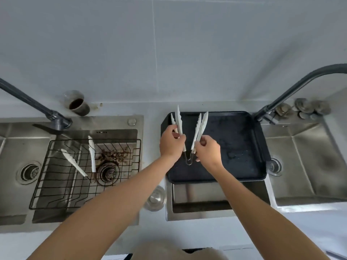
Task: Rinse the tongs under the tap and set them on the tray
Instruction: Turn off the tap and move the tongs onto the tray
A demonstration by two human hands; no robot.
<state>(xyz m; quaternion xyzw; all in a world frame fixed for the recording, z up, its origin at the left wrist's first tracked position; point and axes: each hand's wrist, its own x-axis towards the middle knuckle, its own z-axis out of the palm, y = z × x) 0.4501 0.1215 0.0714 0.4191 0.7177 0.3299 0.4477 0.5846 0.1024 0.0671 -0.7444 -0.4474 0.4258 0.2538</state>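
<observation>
A black square tray (242, 147) lies on the counter between two steel sinks. Over its left part, my left hand (171, 143) grips one pair of white tongs (179, 121), tips pointing away from me. My right hand (207, 152) grips a second pair of white tongs (201, 126), also pointing away; their wire-loop ends (188, 160) hang between my hands. A third pair of white tongs (92, 152) lies spread open on the wire rack (62, 186) in the left sink. A dark tap (37, 106) reaches over the left sink, another dark tap (289, 92) over the right one.
The left sink (116, 126) has a rusty stain around its drain (109, 173). A metal cup (78, 105) stands on the counter behind it. A round metal lid (155, 198) lies in front of the tray. Several drain plugs (304, 108) sit behind the right sink (308, 166).
</observation>
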